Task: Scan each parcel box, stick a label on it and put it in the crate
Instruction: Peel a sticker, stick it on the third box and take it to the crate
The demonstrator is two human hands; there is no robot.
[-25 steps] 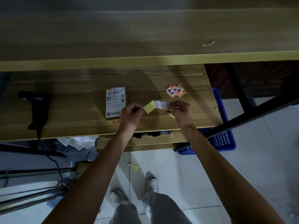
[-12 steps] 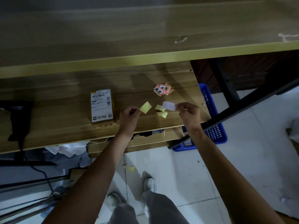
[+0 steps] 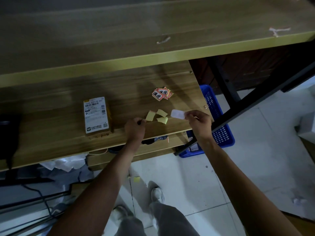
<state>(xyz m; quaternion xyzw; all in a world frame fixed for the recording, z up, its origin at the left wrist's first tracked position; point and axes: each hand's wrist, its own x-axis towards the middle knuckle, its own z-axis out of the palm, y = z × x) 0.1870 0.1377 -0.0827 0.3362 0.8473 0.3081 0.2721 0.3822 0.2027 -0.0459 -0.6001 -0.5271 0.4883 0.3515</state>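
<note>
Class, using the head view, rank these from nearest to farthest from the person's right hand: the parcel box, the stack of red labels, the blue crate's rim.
From the right hand:
1. Blue crate's rim, just to its right, past the table's edge.
2. Stack of red labels, behind it and to the left.
3. Parcel box, far left, beyond the left hand.

Bare shelf [image 3: 51, 143] left of parcel box [image 3: 96, 114]

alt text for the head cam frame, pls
A person's right hand pinches a peeled white label above a wooden table; the left hand holds a yellow backing slip. A parcel box lies left, a blue crate right.
</note>
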